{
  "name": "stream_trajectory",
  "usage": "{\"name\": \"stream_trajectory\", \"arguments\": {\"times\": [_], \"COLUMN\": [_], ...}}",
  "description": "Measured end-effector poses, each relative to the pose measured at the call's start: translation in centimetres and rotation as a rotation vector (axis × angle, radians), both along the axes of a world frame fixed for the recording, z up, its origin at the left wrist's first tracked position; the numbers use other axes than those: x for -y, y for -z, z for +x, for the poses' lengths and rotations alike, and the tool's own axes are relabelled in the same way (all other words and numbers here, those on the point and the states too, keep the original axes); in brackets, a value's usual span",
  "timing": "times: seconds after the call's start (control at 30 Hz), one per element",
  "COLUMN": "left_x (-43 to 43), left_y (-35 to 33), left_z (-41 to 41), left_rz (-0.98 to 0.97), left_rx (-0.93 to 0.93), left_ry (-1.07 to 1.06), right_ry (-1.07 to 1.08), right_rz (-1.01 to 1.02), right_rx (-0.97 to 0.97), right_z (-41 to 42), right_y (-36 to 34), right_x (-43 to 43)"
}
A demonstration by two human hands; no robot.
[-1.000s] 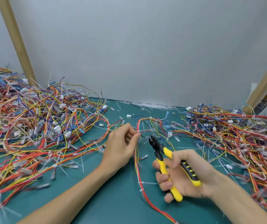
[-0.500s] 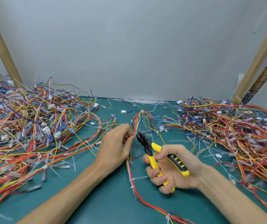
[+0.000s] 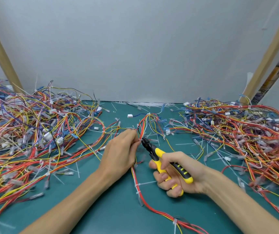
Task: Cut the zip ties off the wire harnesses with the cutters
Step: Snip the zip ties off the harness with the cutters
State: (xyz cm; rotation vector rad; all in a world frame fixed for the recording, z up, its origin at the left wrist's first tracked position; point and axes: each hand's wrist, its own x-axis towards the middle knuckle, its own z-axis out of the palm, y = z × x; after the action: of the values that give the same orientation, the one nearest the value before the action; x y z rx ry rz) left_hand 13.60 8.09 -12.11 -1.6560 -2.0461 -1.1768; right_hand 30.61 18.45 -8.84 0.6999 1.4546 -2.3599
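A teal bench (image 3: 101, 208) stands against a plain grey wall (image 3: 135, 48). The cutters (image 3: 152, 148) are held over mid-bench, with the left wire pile (image 3: 25, 129) and right wire pile (image 3: 245, 132) heaped either side of them. Their long axis slants, nose pointing up-left at a wire harness (image 3: 137, 185). The left hand (image 3: 120, 154) has its grip pinched on that harness beside the nose. The right hand (image 3: 177, 174) has its grip clenched round the yellow handles.

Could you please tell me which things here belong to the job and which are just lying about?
In the job: left hand pinching the red-and-yellow wire harness; right hand gripping the yellow-handled cutters; white zip tie on it.
Lying about: left tangled wire pile; right tangled wire pile; cut white tie offcuts by the wall.
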Motion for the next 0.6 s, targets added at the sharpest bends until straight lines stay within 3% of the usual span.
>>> {"name": "stream_trajectory", "arguments": {"times": [0.6], "left_x": [0.64], "left_y": [-0.82], "left_z": [0.49], "left_rz": [-0.061], "left_rx": [-0.116], "left_ry": [-0.002], "right_ry": [-0.023], "right_rz": [0.027], "right_rx": [0.024], "right_z": [0.01], "right_y": [-0.41], "right_x": [0.16]}}
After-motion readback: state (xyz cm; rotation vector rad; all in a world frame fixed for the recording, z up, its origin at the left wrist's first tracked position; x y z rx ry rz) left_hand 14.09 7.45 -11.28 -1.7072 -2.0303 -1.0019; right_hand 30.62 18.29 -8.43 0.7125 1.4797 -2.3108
